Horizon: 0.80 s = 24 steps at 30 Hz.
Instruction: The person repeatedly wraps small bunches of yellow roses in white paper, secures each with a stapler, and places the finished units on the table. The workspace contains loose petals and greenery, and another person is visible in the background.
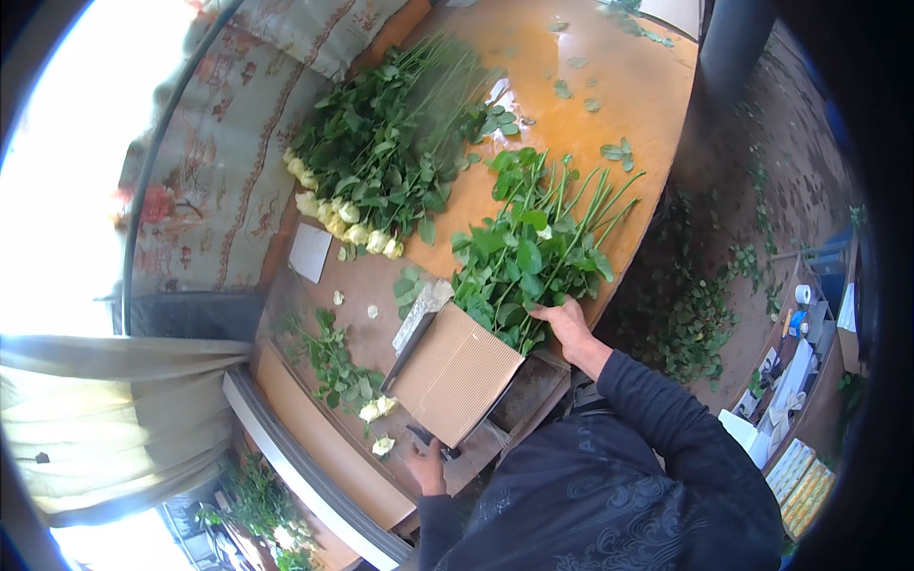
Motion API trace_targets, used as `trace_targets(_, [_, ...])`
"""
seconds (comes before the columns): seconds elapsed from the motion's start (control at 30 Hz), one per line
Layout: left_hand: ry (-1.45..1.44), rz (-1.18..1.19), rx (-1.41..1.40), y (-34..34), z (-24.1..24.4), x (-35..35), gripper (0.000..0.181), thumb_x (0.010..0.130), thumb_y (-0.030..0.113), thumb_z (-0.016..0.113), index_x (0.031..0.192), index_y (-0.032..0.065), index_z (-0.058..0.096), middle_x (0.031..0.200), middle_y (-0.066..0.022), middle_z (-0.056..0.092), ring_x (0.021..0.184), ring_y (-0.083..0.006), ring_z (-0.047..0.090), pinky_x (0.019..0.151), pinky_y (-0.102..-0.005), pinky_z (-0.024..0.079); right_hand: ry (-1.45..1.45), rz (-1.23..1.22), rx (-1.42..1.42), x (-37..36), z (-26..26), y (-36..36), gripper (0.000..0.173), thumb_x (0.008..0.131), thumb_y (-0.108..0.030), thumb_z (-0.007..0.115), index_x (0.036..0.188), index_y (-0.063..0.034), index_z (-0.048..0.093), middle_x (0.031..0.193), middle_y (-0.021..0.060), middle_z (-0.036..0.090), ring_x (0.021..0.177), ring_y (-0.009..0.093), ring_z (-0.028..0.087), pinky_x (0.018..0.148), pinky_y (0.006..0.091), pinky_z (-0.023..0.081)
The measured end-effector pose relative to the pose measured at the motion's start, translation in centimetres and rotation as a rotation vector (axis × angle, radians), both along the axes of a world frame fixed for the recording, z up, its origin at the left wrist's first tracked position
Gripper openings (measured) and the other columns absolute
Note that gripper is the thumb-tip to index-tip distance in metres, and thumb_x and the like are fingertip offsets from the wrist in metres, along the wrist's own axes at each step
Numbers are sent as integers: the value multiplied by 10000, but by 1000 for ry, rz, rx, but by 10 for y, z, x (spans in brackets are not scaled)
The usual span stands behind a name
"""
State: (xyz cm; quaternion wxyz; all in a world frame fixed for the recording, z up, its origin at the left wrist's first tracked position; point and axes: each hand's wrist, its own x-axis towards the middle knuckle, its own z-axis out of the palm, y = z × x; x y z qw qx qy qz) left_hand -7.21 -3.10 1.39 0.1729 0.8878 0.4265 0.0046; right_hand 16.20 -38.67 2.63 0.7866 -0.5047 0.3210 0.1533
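A bunch of leafy rose stems [528,264] lies with its head end wrapped in corrugated cardboard [457,375], which hides the blooms. My right hand [571,335] grips the bunch by its leaves and stems, just beyond the wrap's edge. At the wrap's near end, my left hand [426,470] is beside a dark tool [444,450] that is partly covered by the cardboard. Whether the fingers hold that tool is unclear. Several loose cream roses [378,409] lie left of the wrap, their leafy stems pointing away from me.
A large pile of cream roses [385,135] rests on the far left of the wooden table [485,207]. A white card [310,253] and loose petals lie nearer. Cut leaves [696,335] litter the floor at right, near a shelf with tape [803,294]. A patterned curtain [214,185] borders the left.
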Motion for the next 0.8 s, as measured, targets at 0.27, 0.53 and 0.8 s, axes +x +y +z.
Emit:
trace_targets(0.27, [-430,178,-1089,-48,103,86,163,1048,115,681,1180,40,621,1066,-44,738,857,-120,693,737,-269,563,-24,-94,176,10,-22,14,472,769,-110,855,1147,87,652,1065,165,735,980,265,711,883,383,551])
trace_targets(0.53, [-700,-329,-913,-97,210,82,269,1018,36,645,1272,10,558,1172,-78,665,1062,-156,621,939,-315,501,-164,-229,585,14,20,9,260,871,2,751,1131,-4,748,1066,76,756,995,220,729,891,418,600])
trace_targets(0.8, [-661,-519,-698,-52,230,30,532,922,187,845,1350,-1,590,1296,-139,684,1170,-259,615,1065,-443,471,-549,-444,654,-59,153,-47,331,952,-61,751,1267,-14,660,1162,52,705,1017,165,701,920,339,584])
